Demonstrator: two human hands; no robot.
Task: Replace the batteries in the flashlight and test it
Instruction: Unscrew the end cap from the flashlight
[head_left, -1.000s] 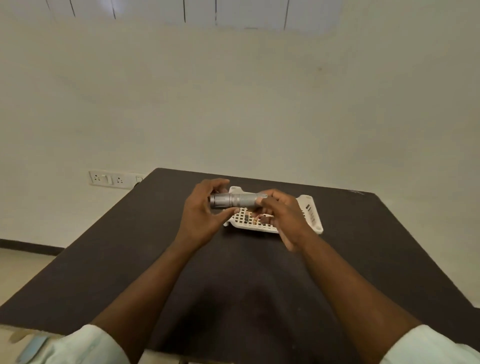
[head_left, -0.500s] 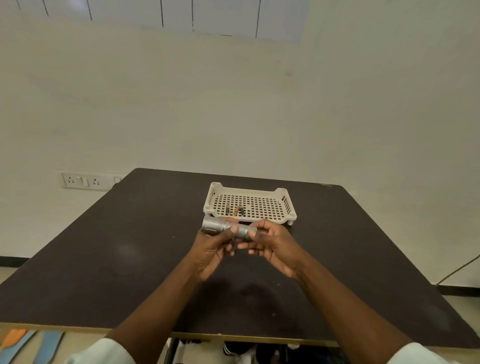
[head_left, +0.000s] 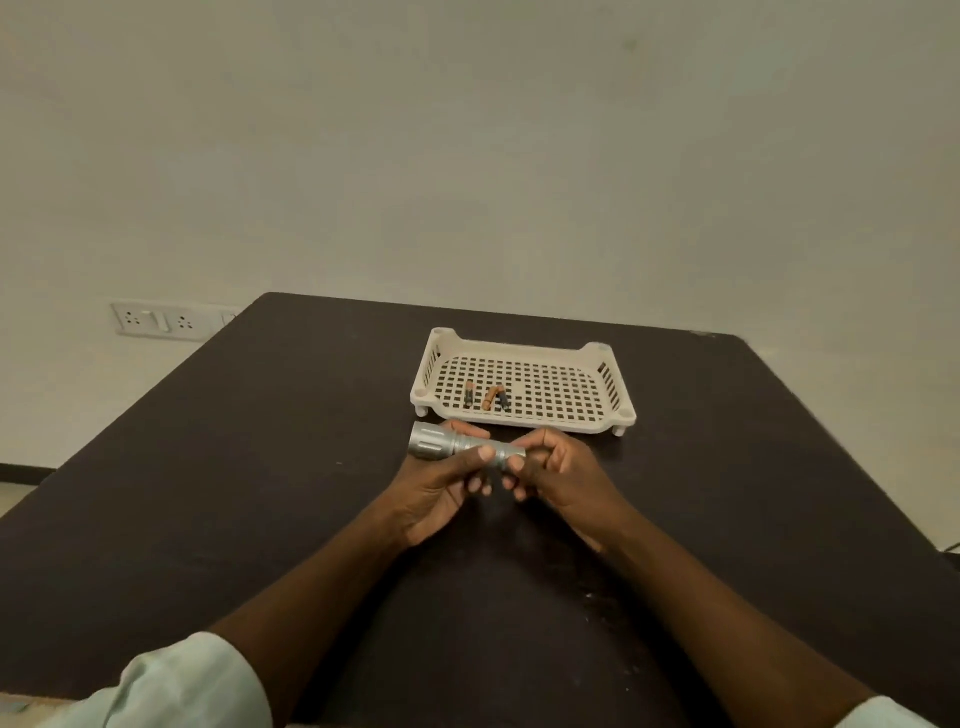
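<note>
While gripped by left hand (head_left: 441, 488) and right hand (head_left: 563, 475), ribbed silver metal flashlight (head_left: 460, 444) held level, just before white perforated plastic tray (head_left: 524, 415), small batteries (head_left: 488, 397) laid inside.

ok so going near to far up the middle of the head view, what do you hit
sleeves → left hand and right hand side by side, holding the flashlight → white tray → batteries in it → far table edge → wall

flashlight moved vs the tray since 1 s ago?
Yes. The flashlight was held over the white tray then; now it sits nearer the person, clear of the tray's front edge, held by left hand and right hand.
</note>
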